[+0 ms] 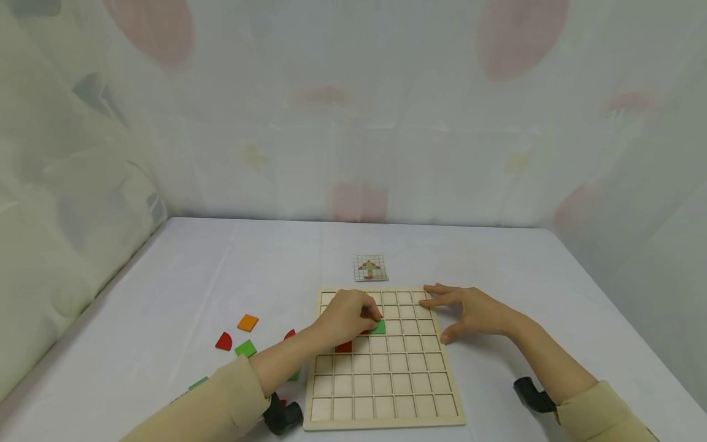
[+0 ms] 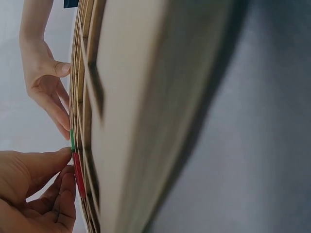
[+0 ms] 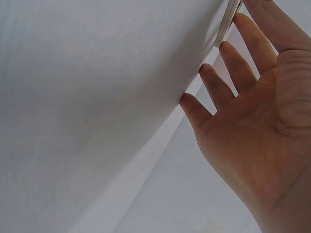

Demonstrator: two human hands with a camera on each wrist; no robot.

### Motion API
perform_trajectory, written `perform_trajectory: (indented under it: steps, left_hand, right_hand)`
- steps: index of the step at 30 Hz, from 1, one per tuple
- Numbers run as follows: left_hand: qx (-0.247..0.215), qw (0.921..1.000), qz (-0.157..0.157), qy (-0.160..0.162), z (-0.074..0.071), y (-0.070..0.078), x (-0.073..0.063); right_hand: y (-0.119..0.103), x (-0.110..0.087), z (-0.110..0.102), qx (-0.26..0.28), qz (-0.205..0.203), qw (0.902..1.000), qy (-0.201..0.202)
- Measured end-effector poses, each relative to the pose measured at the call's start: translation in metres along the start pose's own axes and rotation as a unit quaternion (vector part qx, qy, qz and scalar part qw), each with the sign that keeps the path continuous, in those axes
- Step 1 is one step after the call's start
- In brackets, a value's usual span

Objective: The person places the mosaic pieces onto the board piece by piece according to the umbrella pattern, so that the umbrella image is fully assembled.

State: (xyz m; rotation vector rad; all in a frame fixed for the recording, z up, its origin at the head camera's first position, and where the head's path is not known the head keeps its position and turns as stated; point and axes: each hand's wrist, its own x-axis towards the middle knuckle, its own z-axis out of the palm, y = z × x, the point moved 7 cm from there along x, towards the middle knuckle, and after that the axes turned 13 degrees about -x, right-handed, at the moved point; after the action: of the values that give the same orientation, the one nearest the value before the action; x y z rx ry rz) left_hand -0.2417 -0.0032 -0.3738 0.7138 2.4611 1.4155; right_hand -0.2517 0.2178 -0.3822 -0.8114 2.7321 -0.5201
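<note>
A wooden grid board (image 1: pixel 383 423) lies on the white table. My left hand (image 1: pixel 345 316) reaches over its upper left part, with thumb and fingertips at a green square tile (image 1: pixel 378 328) in one cell. The left wrist view shows curled fingers and a fingertip against the green tile (image 2: pixel 73 141); a red tile (image 2: pixel 78 174) lies beside it. Another red tile (image 1: pixel 343 347) sits in a cell lower left. At the board's upper right edge, my right hand (image 1: pixel 477 310) rests with fingers spread, touching the rim (image 3: pixel 226 24).
Above the board lies a small pattern card (image 1: pixel 370 268) with a red and green figure. Loose pieces lie to the left: an orange square (image 1: pixel 248 322), a red quarter-circle (image 1: pixel 223 341), a green square (image 1: pixel 245 348), and others partly hidden by the left forearm.
</note>
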Motion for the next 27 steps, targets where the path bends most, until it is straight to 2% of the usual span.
perform_trajectory:
  steps: [6, 10, 17, 21, 27]
  left_hand:
    - [0.004, 1.0000, -0.003, 0.003, -0.002, 0.005, -0.001]
    - [-0.012, 0.9999, 0.005, -0.004, -0.006, 0.017, -0.003]
    - [-0.037, 0.9992, 0.014, -0.011, -0.025, 0.033, -0.011]
    - [-0.033, 0.9994, 0.010, -0.005, -0.043, 0.029, -0.023]
    - [-0.015, 0.9991, -0.031, 0.023, -0.076, 0.009, -0.044]
  right_hand:
    - [0.001, 0.000, 0.001, -0.001, -0.001, 1.0000, -0.002]
    - [0.001, 0.000, 0.001, -0.005, -0.004, 1.0000, -0.002]
    - [0.001, -0.001, 0.000, -0.018, -0.002, 0.9998, 0.004]
    - [0.001, -0.001, 0.000, -0.027, -0.001, 0.9996, 0.006]
    - [0.002, -0.001, -0.001, -0.034, -0.001, 0.9994, 0.007]
